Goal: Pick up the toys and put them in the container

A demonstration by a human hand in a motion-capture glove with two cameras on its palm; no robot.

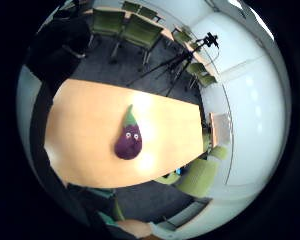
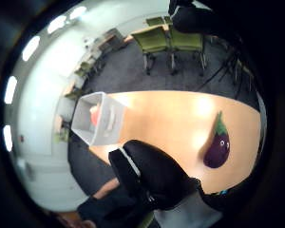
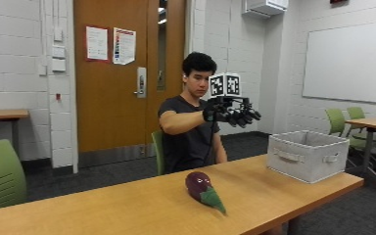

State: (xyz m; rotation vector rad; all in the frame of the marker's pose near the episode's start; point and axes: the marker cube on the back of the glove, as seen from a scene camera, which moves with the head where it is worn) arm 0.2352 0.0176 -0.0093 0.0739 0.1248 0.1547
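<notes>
The stuffed eggplant toy [image 3: 201, 190] lay on the tabletop [image 3: 109, 210], well apart from the grey fabric container [image 3: 307, 154] at the far end. It looked soft and light, best grasped around its plump purple body. The gloved right hand [image 3: 232, 114] hovered high above, fingers relaxed and holding nothing.

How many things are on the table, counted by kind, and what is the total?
Eggplant plush toy: 1
Grey fabric container: 1
Orange object inside the container, kind unclear: 1
Total: 3
</notes>
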